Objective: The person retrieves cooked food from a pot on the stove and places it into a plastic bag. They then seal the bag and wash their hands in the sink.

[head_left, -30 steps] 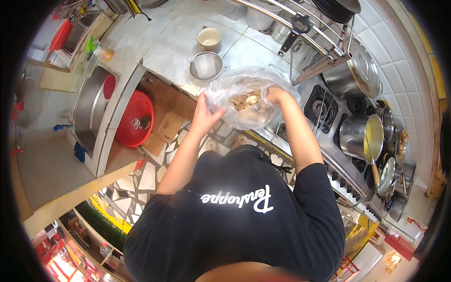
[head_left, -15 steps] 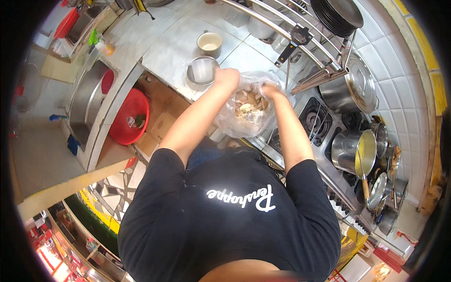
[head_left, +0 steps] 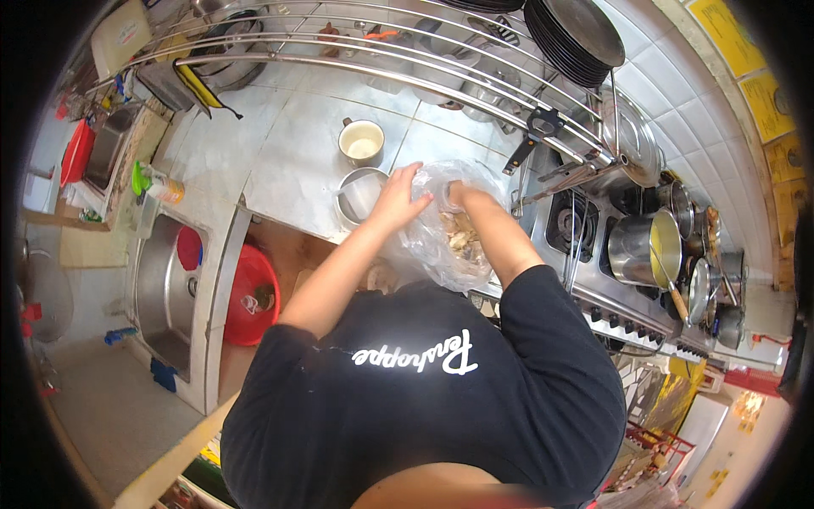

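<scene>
A clear plastic bag (head_left: 426,246) with pale brownish food pieces (head_left: 463,236) in it stands upright in front of me at the counter's edge. My left hand (head_left: 398,199) is at the bag's left side, fingers stretched and thumb apart, gripping nothing. Into the bag's mouth reaches my right hand (head_left: 459,195); its fingers are hidden by plastic and by the hand itself. Just left of my left hand is a round metal bowl (head_left: 344,209) with a whitish translucent piece in it. Behind the bowl stands a cream mug (head_left: 362,144).
A wire rack (head_left: 373,75) spans the far counter, with stacked dark plates (head_left: 577,42) on it. To the right, the gas stove (head_left: 593,246) carries a steel pot (head_left: 632,250) with a ladle. On the left are a sink (head_left: 165,263) and a red basin (head_left: 254,297).
My left hand has opened from a closed grip at the bag's rim. My right hand now reaches into the bag's mouth. The view has shifted, showing more of the rack.
</scene>
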Tool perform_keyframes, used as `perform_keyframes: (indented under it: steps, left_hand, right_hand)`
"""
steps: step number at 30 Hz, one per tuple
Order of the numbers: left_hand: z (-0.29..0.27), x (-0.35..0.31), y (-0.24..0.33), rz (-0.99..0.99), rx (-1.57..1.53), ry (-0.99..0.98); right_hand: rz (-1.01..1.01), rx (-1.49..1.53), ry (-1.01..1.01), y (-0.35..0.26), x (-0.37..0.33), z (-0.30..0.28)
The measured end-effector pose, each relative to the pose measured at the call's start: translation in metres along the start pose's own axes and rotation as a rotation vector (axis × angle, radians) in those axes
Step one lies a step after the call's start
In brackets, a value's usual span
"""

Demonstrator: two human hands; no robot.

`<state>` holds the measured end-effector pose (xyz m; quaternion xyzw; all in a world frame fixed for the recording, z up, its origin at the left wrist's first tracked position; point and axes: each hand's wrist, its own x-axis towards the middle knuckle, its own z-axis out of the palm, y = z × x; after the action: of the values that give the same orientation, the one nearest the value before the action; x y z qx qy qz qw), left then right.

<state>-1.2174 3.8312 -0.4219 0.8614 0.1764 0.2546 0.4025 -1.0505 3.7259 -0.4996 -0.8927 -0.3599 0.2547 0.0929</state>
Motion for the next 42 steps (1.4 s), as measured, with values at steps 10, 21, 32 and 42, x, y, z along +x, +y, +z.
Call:
perform_keyframes:
  steps: [10, 21, 32, 42]
  left_hand:
    - [0.001, -0.161, -0.074, -0.798, -0.456, -0.462]
    - [0.063, -0.143, -0.037, -0.987, -0.593, -0.492]
    - [0.11, -0.168, -0.063, -0.852, -0.54, -0.343]
    - [0.139, -0.183, -0.075, -0.875, -0.561, -0.05]
  right_hand:
    - [0.115, -0.247, -0.159, -0.017, 0.003, -0.016]
    - [-0.308, -0.26, -0.368, -0.02, -0.062, -0.119]
    - [-0.247, -0.264, -0.389, 0.024, -0.025, -0.089]
    - [-0.297, -0.316, -0.524, 0.023, -0.027, -0.073]
